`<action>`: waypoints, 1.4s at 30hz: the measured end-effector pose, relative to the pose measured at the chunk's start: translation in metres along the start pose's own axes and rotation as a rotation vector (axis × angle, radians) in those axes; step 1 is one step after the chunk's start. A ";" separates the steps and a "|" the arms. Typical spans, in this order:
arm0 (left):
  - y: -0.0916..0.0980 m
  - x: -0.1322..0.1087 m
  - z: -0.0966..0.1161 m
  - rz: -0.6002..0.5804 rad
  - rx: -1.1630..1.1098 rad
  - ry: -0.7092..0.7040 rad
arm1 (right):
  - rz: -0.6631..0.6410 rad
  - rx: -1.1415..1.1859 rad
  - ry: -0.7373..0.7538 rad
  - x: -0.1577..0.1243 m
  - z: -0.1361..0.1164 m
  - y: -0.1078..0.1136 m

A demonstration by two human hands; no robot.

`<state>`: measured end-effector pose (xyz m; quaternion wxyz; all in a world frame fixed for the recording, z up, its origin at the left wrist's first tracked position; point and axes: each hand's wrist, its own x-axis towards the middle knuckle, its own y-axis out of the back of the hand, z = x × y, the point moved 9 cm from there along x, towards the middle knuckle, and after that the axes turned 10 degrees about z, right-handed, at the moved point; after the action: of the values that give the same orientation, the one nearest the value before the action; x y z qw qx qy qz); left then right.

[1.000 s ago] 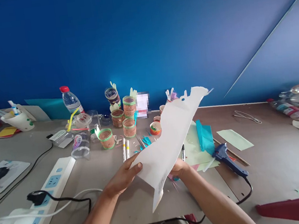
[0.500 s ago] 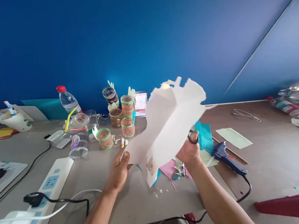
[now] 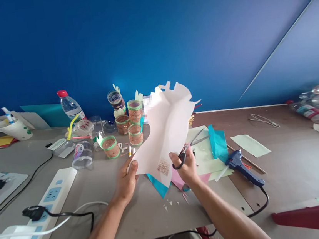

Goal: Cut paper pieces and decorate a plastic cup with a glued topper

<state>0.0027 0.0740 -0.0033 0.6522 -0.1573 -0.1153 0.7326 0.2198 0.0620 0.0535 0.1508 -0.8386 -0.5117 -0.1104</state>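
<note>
1. Head view, frame centre: the left hand pinches the lower-left edge of the white, jagged-topped paper sheet, which is held upright above the grey table.
2. The right hand, fingers curled through the black-handled metal scissors with blades apart, touches the sheet's lower-right edge.

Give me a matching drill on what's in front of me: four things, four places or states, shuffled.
1 paper
2 scissors
3 glue gun
4 bottle

a red cap, stands near the wall
b in the right hand
c lies on the table, corded
d held up by the left hand

Pairs: 1-d, 2-b, 3-c, 4-a
</note>
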 end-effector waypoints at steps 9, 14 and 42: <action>0.002 0.003 -0.005 -0.005 -0.063 0.140 | -0.023 0.234 -0.198 0.012 0.024 0.011; -0.001 0.003 -0.009 -0.061 -0.063 0.165 | -0.044 0.286 -0.158 0.014 0.021 0.012; -0.022 -0.011 -0.013 -0.308 -0.186 0.287 | -0.145 0.327 -0.460 0.006 0.012 0.002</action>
<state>0.0285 0.0653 -0.0060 0.7486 -0.2999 -0.1111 0.5808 0.2247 0.0704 0.0443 0.1558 -0.7674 -0.6021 0.1561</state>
